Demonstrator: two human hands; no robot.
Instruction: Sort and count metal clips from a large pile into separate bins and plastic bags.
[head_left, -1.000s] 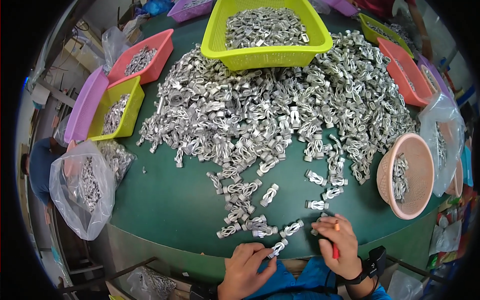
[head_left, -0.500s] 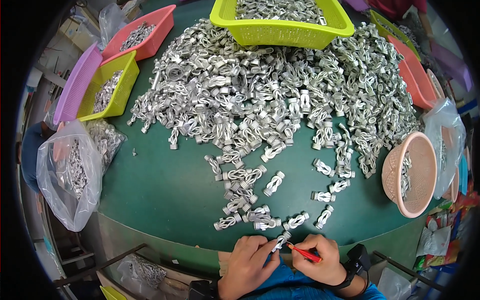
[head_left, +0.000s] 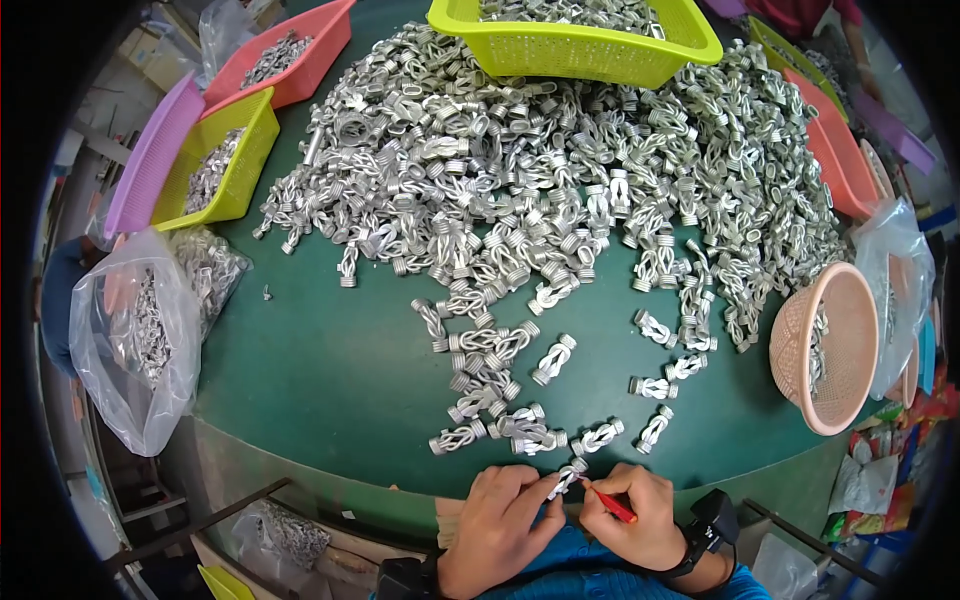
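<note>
One metal piece (head_left: 569, 478) pinched by the left hand (head_left: 502, 522); right hand (head_left: 640, 520), gripping a red tool (head_left: 616, 508), has swung in, work's on!

The person's left hand (head_left: 503, 522) is arching back-up, its thumb (head_left: 544, 525) and fingers (head_left: 530, 503) pinching. Just beside it, the right hand (head_left: 640, 520) is holding a pen-style grip, while its forearm (head_left: 712, 572) is slanting inward from the lower right.

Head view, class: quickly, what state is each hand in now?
Left hand: closed, holding a looped metal piece.
Right hand: closed, holding a red tool, tip at the piece.
</note>
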